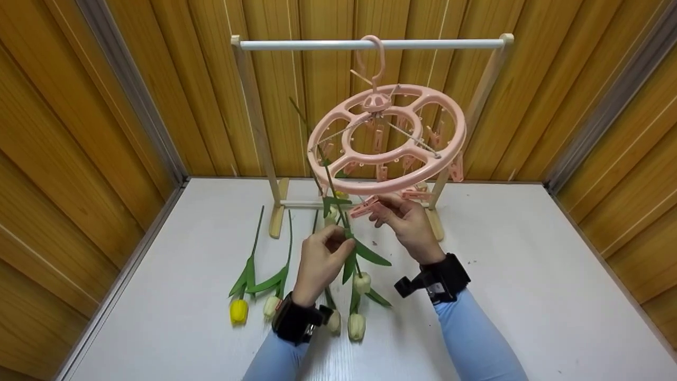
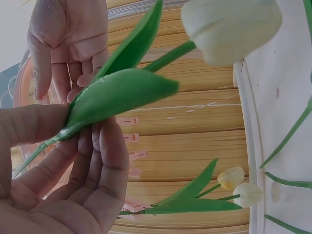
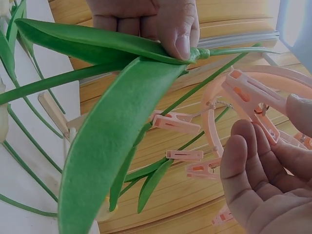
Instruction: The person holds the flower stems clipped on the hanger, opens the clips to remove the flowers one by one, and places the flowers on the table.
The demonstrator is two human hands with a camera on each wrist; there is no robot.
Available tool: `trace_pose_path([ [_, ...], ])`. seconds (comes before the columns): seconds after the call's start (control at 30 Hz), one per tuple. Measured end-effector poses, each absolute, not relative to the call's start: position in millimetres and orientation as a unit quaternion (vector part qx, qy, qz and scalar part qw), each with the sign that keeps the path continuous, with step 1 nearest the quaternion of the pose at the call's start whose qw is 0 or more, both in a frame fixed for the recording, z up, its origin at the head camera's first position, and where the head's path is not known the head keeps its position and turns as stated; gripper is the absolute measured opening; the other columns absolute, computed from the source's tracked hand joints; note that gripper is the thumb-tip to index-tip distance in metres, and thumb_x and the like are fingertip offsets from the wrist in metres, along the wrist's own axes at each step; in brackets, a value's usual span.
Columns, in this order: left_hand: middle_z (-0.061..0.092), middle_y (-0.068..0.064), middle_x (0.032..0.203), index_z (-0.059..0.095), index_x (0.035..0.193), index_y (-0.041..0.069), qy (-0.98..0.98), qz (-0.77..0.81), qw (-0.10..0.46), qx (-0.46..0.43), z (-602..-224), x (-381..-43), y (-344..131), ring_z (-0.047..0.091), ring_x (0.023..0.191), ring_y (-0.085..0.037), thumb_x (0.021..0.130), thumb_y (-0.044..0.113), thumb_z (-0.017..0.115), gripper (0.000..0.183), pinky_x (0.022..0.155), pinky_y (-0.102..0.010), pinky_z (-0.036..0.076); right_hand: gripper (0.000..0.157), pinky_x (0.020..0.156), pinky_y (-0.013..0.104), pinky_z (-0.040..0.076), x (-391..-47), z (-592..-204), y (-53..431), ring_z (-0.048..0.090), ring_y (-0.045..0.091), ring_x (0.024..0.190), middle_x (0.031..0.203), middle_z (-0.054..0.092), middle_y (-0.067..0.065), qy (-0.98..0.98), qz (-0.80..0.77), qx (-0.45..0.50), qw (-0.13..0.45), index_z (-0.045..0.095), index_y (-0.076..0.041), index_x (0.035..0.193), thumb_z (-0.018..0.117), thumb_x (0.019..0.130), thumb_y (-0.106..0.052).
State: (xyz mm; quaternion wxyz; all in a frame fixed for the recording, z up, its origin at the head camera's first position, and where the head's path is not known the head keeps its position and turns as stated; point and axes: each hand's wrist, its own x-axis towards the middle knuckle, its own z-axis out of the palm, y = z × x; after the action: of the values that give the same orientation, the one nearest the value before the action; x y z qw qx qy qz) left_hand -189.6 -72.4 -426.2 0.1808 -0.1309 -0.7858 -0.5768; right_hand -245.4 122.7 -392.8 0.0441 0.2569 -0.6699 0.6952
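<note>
My left hand [image 1: 323, 259] pinches an artificial white tulip [image 1: 362, 283] between thumb and fingers where the leaves meet the stem. Its flower hangs downward and its stem slants up in front of the pink round clip hanger [image 1: 389, 186]. My right hand [image 1: 410, 227] pinches a pink clothespin [image 3: 251, 100] at the hanger's front edge. A gap separates that clothespin from the held stem in the right wrist view. Behind the hands, a white tulip [image 2: 247, 195] and a yellowish one [image 2: 231, 178] hang head down by the hanger's other clips.
A white bar [image 1: 317, 45] on wooden posts [image 1: 253, 116] carries the hanger. On the white table [image 1: 529, 296] lie a yellow tulip [image 1: 238, 312] and several white ones, one [image 1: 272, 307] beside my left wrist, another [image 1: 357, 327] near the front. Wood-patterned panels [image 1: 174, 95] stand behind.
</note>
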Motion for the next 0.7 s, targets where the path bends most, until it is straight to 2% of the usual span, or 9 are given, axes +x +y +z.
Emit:
trace_pose_path([
  [0.2, 0.071, -0.005, 0.085, 0.072, 0.093, 0.004, -0.788, -0.577, 0.178, -0.123, -425.2, -188.8, -72.7, 0.064, 0.074, -0.013, 0.089, 0.007, 0.073, 0.004, 0.068, -0.026, 0.052, 0.031, 0.075, 0.028, 0.056, -246.2, -394.4, 124.5, 0.067, 0.016, 0.084, 0.102, 0.075, 0.000, -0.679, 0.689, 0.250, 0.036, 0.063, 0.010, 0.131, 0.060, 0.103, -0.004],
  [0.53, 0.069, -0.005, 0.085, 0.071, 0.094, 0.004, -0.789, -0.576, 0.182, -0.114, -426.4, -188.8, -72.8, 0.063, 0.074, -0.014, 0.090, 0.007, 0.072, 0.004, 0.069, -0.027, 0.052, 0.028, 0.073, 0.026, 0.057, -247.2, -397.4, 129.3, 0.068, 0.014, 0.082, 0.102, 0.074, 0.011, -0.687, 0.692, 0.221, 0.026, 0.065, 0.010, 0.127, 0.058, 0.104, -0.005],
  [0.7, 0.068, -0.005, 0.083, 0.069, 0.091, 0.004, -0.788, -0.576, 0.186, -0.115, -427.7, -189.2, -72.6, 0.064, 0.073, -0.014, 0.091, 0.007, 0.071, 0.003, 0.069, -0.027, 0.052, 0.024, 0.072, 0.026, 0.056, -247.4, -400.1, 133.1, 0.068, 0.014, 0.080, 0.099, 0.073, 0.006, -0.687, 0.693, 0.220, 0.016, 0.067, 0.008, 0.122, 0.058, 0.104, -0.004],
])
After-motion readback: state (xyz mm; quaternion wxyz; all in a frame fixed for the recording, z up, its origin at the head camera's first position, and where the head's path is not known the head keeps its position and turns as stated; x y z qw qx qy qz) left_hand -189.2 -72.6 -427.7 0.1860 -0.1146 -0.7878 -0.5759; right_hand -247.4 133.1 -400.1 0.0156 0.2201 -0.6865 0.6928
